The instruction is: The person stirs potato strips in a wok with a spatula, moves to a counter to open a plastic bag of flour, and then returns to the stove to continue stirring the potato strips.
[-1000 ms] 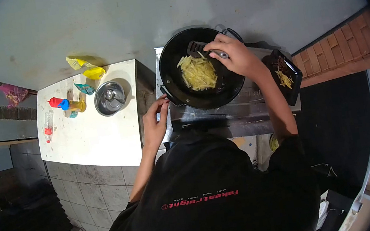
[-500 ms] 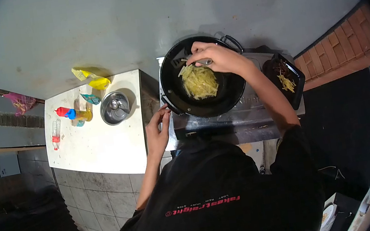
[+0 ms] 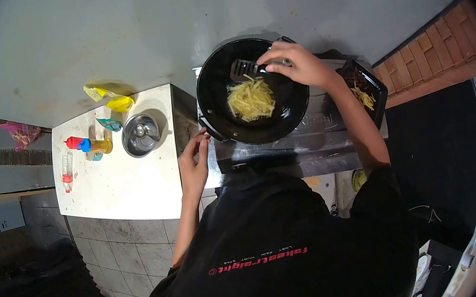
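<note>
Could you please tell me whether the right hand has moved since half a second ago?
Yes, the right hand has shifted to the right against the wok.

Open gap between bowl [image 3: 137, 152] and wok [image 3: 213, 94]

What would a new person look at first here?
Probably the big black wok on the stove, with yellow strips heaped inside. The right hand holds a slotted spatula beside them. Next, maybe the bright yellow packet at the white table's back edge, on the left.

Black wok [image 3: 289, 102]: upright | yellow strips [image 3: 251, 101]: heaped inside | slotted spatula [image 3: 242, 70]: blade beside heap
</note>
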`<action>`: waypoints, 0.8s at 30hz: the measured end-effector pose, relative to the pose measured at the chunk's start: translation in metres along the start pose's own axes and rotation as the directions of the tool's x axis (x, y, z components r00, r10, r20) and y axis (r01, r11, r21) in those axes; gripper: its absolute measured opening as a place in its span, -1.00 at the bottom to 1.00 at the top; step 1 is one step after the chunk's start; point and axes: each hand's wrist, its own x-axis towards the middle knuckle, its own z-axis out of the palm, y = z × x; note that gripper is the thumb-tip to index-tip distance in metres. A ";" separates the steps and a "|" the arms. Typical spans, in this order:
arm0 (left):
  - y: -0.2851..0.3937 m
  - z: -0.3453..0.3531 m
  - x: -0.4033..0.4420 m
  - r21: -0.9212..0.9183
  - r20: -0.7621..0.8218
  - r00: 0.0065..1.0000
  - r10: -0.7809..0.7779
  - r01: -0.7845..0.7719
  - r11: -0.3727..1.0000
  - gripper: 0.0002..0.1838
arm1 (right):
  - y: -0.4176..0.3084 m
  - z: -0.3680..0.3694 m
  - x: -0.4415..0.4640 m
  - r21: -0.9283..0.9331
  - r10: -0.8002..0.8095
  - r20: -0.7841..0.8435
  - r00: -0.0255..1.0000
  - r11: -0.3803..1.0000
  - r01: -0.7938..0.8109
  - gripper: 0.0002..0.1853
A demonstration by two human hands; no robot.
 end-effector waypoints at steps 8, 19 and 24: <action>0.000 -0.004 0.001 0.030 0.050 0.998 -0.032 0.030 0.999 -0.71 | 0.017 -0.003 -0.014 -0.076 0.154 -0.256 0.954 0.981 -0.179 -0.76; 0.000 0.003 -0.003 0.101 0.006 1.000 0.002 -0.002 0.995 -0.71 | 0.067 0.024 -0.033 0.152 0.557 -0.137 0.819 0.829 -0.538 -0.81; 0.001 0.002 -0.002 0.077 0.006 1.000 -0.023 0.023 0.997 -0.71 | 0.076 0.069 -0.045 0.608 0.599 -0.101 0.795 0.669 -0.427 -0.82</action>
